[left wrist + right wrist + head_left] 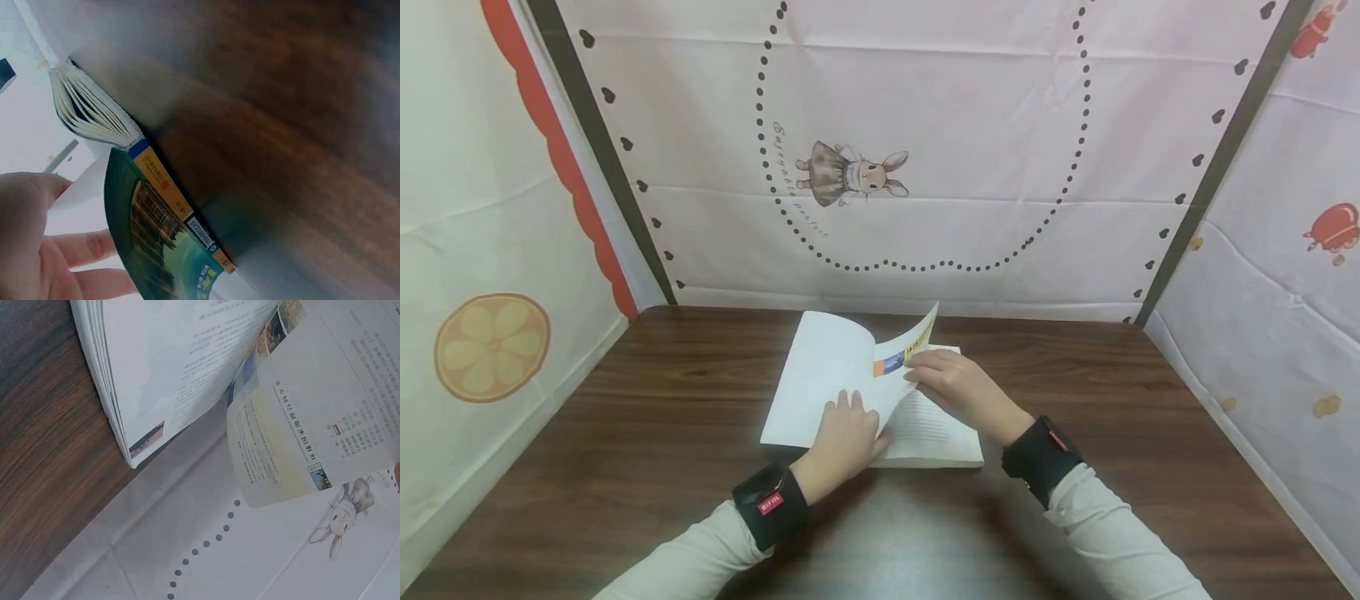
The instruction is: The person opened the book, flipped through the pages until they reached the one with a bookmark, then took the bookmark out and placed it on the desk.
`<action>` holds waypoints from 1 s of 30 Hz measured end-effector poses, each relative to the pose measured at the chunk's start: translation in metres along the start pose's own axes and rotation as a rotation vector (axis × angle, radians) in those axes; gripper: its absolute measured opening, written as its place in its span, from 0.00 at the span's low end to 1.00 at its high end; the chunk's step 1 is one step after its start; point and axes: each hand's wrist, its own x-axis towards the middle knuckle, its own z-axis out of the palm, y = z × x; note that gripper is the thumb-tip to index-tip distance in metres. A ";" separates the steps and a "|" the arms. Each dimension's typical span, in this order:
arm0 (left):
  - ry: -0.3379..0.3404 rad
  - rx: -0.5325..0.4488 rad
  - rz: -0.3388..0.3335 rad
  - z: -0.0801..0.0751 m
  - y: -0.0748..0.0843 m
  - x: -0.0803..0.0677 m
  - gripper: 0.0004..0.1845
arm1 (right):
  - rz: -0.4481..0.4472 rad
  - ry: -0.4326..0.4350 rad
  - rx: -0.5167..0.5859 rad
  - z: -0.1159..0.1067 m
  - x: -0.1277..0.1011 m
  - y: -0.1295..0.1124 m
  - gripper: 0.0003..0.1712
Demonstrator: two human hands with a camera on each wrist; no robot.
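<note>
An open book [820,358] lies on the table. Its white left leaf is spread flat, and a thick block of printed pages [925,429] is on the right. My left hand [841,437] rests on the left leaf near the fold, fingers extended. By its outer edge, my right hand [958,385] pinches a raised page [891,387] that stands curved over the block. The right wrist view shows print and small pictures on this lifted page [300,431]. From the left wrist, the green illustrated cover [147,225] and orange-and-blue spine [175,187] face me.
The dark wooden table [662,433] extends around the book. Behind it hangs a white cloth [985,150] with a printed rabbit and dots. More printed cloth walls [490,217] border the left and right sides.
</note>
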 end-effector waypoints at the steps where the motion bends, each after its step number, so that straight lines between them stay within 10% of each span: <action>1: -0.009 -0.030 -0.010 -0.001 -0.001 0.000 0.21 | 0.001 0.014 -0.006 0.001 0.000 0.000 0.21; 9: -0.070 -0.680 -0.317 -0.009 -0.029 -0.002 0.19 | 0.118 0.049 0.058 -0.001 -0.014 0.009 0.29; 16: 0.046 -1.121 -0.576 -0.014 -0.055 -0.009 0.15 | 0.310 -0.360 0.090 0.002 -0.035 0.014 0.25; 22: 0.201 -1.035 -0.524 -0.014 -0.063 -0.018 0.29 | 0.469 -0.673 0.242 0.005 -0.054 0.018 0.42; 30: 0.317 -0.451 -0.151 -0.011 -0.058 -0.020 0.47 | 0.556 -0.760 0.258 0.010 -0.064 0.017 0.53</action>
